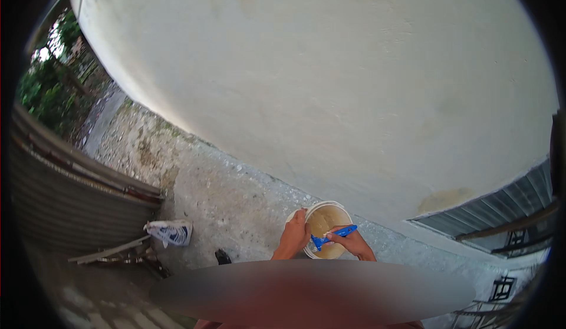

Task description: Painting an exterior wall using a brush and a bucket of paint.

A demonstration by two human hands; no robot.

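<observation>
My left hand [293, 235] is closed on the left rim of a white round bucket [346, 213], its thumb by the opening. Inside the bucket is a beige liquid [324, 218] that looks like paint. My right hand [355, 244] grips a blue-handled paintbrush [344, 231] over the bucket's mouth. The brush head points left and down, close to my left fingers. Whether its bristles touch the liquid I cannot tell. A large pale wall [330, 93] rises just beyond the bucket, with a few yellowish stains low on its right.
A concrete path [227, 202] runs along the wall's foot. At left are a corrugated sheet fence [82, 187], a white sack [171, 232] and some wooden boards [112, 251]. A dark shoe [223, 256] shows below. A grey louvred panel [501, 211] is at right.
</observation>
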